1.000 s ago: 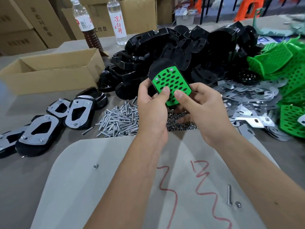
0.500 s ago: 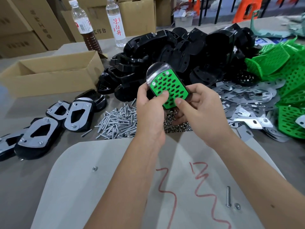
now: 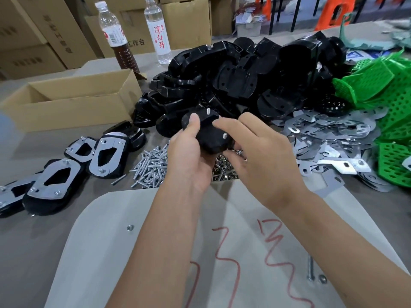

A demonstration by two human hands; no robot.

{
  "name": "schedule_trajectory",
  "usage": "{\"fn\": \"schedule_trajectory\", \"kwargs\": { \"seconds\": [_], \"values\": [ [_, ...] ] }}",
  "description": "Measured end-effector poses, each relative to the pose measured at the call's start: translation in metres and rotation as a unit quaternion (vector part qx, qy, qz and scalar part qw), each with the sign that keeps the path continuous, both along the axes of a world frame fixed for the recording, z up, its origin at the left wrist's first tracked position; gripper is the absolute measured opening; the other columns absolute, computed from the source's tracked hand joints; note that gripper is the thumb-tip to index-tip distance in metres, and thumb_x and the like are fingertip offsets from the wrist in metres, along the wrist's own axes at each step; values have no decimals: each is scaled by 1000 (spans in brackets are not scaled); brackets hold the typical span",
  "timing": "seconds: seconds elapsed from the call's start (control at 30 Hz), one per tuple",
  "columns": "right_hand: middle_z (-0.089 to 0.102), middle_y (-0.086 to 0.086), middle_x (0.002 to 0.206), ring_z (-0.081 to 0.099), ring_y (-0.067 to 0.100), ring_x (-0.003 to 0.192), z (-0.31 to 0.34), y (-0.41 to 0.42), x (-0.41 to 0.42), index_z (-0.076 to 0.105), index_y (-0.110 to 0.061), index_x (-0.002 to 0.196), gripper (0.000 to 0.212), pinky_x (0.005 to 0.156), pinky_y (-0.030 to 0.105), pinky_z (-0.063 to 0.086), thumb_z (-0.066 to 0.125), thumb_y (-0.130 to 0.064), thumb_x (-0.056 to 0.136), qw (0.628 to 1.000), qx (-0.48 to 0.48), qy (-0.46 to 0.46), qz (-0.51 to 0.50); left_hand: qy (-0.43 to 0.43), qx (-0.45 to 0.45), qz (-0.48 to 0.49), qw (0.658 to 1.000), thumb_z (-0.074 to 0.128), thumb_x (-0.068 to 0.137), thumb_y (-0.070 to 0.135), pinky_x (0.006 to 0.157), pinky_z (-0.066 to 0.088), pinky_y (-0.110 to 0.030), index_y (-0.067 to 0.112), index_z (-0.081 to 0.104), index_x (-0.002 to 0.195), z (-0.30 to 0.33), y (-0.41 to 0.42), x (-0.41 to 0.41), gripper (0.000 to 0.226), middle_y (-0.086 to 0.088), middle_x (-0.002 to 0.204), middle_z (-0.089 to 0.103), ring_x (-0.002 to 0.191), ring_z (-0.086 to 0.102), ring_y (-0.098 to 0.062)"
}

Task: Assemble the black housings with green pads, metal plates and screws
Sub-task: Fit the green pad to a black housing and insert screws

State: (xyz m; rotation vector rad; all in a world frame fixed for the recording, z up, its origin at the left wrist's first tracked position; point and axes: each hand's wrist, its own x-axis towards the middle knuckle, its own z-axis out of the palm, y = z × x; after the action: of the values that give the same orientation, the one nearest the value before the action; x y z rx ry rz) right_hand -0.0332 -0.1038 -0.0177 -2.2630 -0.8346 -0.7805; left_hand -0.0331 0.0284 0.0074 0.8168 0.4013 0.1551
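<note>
table [image 3: 26,241] | black housing [image 3: 211,134] in left hand [image 3: 189,161] grip | right hand [image 3: 262,156] beside

Bright, even light from overhead leaves only soft, short shadows under the hands [image 3: 226,156]. The black housings [image 3: 240,81] show faint sheen. The wide lens bends the table [image 3: 40,241] at the edges, and the far right background is smeared with blur.
</note>
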Motion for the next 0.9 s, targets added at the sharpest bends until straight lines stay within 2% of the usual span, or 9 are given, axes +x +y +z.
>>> {"fn": "schedule_trajectory", "kwargs": {
  "seconds": [0.1,0.13,0.2,0.27,0.33,0.43,0.53,0.7,0.9],
  "values": [
    [61,-4,102,63,14,83,-3,-3,3,69,-16,124,38,64,32,57,82,-17,88,988,136,54,39,1,-17,7,1000,52,109,29,68,65,-34,3,69,115,-1,2,2,31,-16,109,78,90,78,-27],
    [62,-4,102,65,14,84,-4,-3,4,70,-15,121,31,64,30,57,79,-21,91,981,185,60,24,-7,-20,4,1000,51,109,24,67,64,-32,1,68,117,-1,2,2,30,-16,110,78,90,78,-26],
    [63,-4,94,68,16,84,-6,-3,6,69,-14,115,18,64,36,60,69,-24,100,961,252,114,-1,-34,-24,-8,999,48,109,10,71,64,-32,-5,62,131,-2,2,2,30,-19,120,75,99,78,-26],
    [64,4,82,70,23,70,-6,-4,9,68,-13,107,16,53,40,59,58,-26,107,911,327,250,19,-55,-8,-29,998,45,108,2,73,64,-33,-6,58,136,-4,0,2,33,-20,126,73,106,76,-27],
    [64,13,80,68,25,62,-4,-5,10,67,-7,102,28,47,35,56,52,-29,110,833,399,377,70,-67,15,-47,997,45,108,2,74,63,-33,-6,59,136,-5,-2,0,33,-20,125,73,109,76,-27],
    [69,13,82,69,25,65,-2,-7,11,68,-2,99,29,49,31,56,58,-27,108,775,435,443,120,-65,31,-45,996,49,106,1,75,64,-34,-5,62,133,-7,-6,-1,30,-19,119,75,106,76,-27],
    [75,16,87,70,25,65,-5,-10,15,71,1,103,15,54,30,58,64,-13,103,769,433,453,126,-46,74,-27,996,54,104,2,82,65,-36,1,64,131,-9,-8,-1,28,-21,123,73,103,75,-29],
    [77,18,87,69,24,65,-9,-13,22,71,0,103,10,62,29,59,64,-8,103,792,413,440,89,-18,198,-39,979,62,104,16,77,65,-40,23,67,120,-15,-8,-1,17,-2,117,77,102,76,-21],
    [77,11,75,70,24,60,-9,-15,22,74,-15,94,7,58,28,58,70,-12,99,842,368,389,57,-26,213,-25,976,63,104,16,74,65,-43,25,67,114,-20,-9,1,14,-3,115,77,103,76,-23]
  ]
}}
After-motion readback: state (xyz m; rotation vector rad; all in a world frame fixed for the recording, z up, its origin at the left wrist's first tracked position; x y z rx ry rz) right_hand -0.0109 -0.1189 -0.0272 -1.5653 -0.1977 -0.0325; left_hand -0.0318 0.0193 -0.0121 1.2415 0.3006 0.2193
